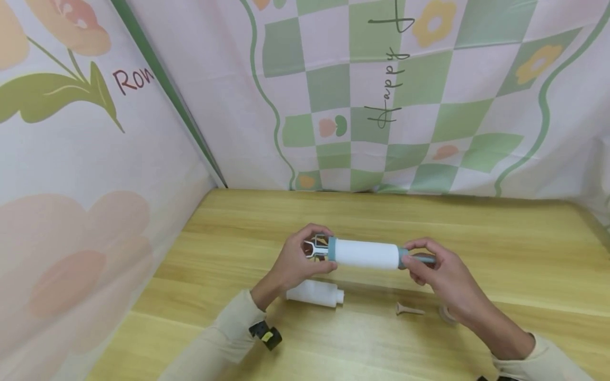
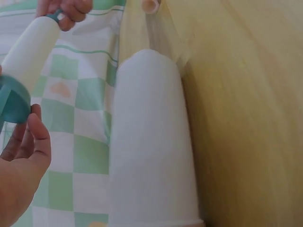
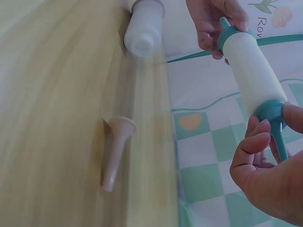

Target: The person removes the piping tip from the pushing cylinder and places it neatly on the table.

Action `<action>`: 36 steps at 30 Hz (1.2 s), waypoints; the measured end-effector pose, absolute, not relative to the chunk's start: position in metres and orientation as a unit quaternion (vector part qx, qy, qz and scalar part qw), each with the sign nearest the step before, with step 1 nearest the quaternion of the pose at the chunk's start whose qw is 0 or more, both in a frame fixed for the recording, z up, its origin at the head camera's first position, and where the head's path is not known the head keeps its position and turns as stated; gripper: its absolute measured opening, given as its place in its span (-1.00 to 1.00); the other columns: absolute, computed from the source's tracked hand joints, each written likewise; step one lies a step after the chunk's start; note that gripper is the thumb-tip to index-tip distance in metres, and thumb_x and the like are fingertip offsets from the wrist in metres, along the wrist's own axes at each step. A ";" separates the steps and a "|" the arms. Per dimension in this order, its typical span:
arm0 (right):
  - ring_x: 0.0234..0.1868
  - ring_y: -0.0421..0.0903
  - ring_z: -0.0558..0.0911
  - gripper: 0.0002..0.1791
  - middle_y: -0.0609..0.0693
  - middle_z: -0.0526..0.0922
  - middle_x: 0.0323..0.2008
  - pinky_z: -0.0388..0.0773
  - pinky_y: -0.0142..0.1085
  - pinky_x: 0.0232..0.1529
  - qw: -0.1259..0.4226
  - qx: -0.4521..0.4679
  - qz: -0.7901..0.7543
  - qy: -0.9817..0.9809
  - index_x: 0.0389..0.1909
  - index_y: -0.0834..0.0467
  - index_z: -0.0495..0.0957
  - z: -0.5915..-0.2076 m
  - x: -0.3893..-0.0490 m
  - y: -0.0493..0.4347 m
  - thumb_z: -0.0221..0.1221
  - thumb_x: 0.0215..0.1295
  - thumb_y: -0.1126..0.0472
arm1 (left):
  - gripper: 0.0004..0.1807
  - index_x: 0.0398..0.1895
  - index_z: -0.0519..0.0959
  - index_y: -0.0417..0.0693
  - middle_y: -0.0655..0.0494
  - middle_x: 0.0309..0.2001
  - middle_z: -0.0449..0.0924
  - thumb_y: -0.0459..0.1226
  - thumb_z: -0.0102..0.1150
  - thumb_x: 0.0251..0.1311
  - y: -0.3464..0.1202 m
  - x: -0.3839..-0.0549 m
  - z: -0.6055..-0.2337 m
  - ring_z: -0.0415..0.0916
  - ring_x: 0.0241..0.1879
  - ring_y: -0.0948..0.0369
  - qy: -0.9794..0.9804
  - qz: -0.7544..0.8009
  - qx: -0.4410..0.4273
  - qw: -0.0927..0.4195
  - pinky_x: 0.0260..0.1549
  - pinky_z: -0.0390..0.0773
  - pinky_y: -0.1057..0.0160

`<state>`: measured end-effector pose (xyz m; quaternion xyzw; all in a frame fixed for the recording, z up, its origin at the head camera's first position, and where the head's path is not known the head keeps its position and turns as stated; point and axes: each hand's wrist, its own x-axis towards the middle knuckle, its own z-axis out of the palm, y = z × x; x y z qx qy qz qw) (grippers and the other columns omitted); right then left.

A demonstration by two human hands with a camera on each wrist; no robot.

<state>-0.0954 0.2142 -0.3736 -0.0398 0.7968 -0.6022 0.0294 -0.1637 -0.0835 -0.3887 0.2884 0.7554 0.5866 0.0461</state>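
Observation:
A white sausage stuffer [image 1: 366, 254] with teal ends is held level above the wooden table. My left hand [image 1: 296, 258] grips it at the teal collar, its fingers around the open-framed handle end. At the other end, my right hand [image 1: 447, 275] pinches the teal cap [image 3: 271, 109] between thumb and fingers. A thin teal spout [image 3: 279, 142] runs out from that cap past the right palm. Beneath the left hand, a second white barrel [image 1: 315, 293] lies on its side, its narrow neck pointing right.
A beige funnel-shaped nozzle [image 1: 409, 309] lies on the wooden table [image 1: 362, 349], below the held stuffer. Partly hidden by my right wrist is a small pale ring [image 1: 447, 315]. Patterned cloth [image 1: 329, 90] hangs along the table's back and left side.

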 end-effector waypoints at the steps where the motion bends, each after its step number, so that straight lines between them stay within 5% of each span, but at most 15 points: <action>1: -0.45 -0.13 0.50 -0.61 0.04 0.57 -0.40 0.35 -0.31 -0.60 0.019 -0.043 -0.593 0.804 0.19 0.31 0.40 -0.373 -0.095 0.214 0.12 0.51 0.15 | -0.46 0.11 0.53 -0.02 0.01 -0.08 0.57 -0.34 0.47 0.02 -0.083 -0.164 -0.389 0.51 -0.25 0.15 0.755 0.589 0.285 0.047 -0.34 0.57 0.26; 9: -0.44 -0.12 0.51 -0.65 0.03 0.56 -0.38 0.27 -0.29 -0.64 0.006 -0.051 -0.583 0.811 0.19 0.22 0.41 -0.375 -0.094 0.215 0.12 0.51 0.16 | -0.47 0.10 0.53 -0.06 -0.04 -0.05 0.56 -0.36 0.47 0.03 -0.083 -0.164 -0.390 0.50 -0.24 0.05 0.749 0.598 0.282 0.049 -0.33 0.53 0.30; 19: -0.11 -0.12 0.64 -0.58 0.27 0.56 0.12 0.61 -0.26 -0.22 0.021 -0.057 -0.581 0.812 0.22 0.24 0.40 -0.376 -0.095 0.216 0.20 0.45 0.19 | -0.46 0.10 0.52 -0.09 -0.10 -0.07 0.55 -0.41 0.47 0.01 -0.085 -0.165 -0.389 0.51 -0.27 -0.10 0.740 0.610 0.276 0.059 -0.33 0.55 0.33; 27: -0.14 -0.05 0.64 -0.52 0.24 0.54 0.11 0.59 -0.28 -0.24 0.025 -0.062 -0.592 0.803 0.30 0.28 0.32 -0.374 -0.096 0.216 0.17 0.48 0.18 | -0.45 0.11 0.52 -0.10 0.00 -0.08 0.57 -0.40 0.46 0.00 -0.086 -0.164 -0.389 0.51 -0.29 0.00 0.742 0.608 0.277 0.054 -0.34 0.56 0.32; 36: -0.28 -0.05 0.57 -0.50 0.10 0.62 -0.17 0.52 -0.29 -0.32 0.042 -0.026 -0.582 0.812 0.23 0.33 0.39 -0.374 -0.097 0.219 -0.06 0.60 -0.02 | -0.45 0.11 0.52 -0.07 0.02 -0.08 0.57 -0.40 0.46 0.00 -0.088 -0.163 -0.389 0.51 -0.28 0.00 0.743 0.607 0.276 0.055 -0.33 0.56 0.31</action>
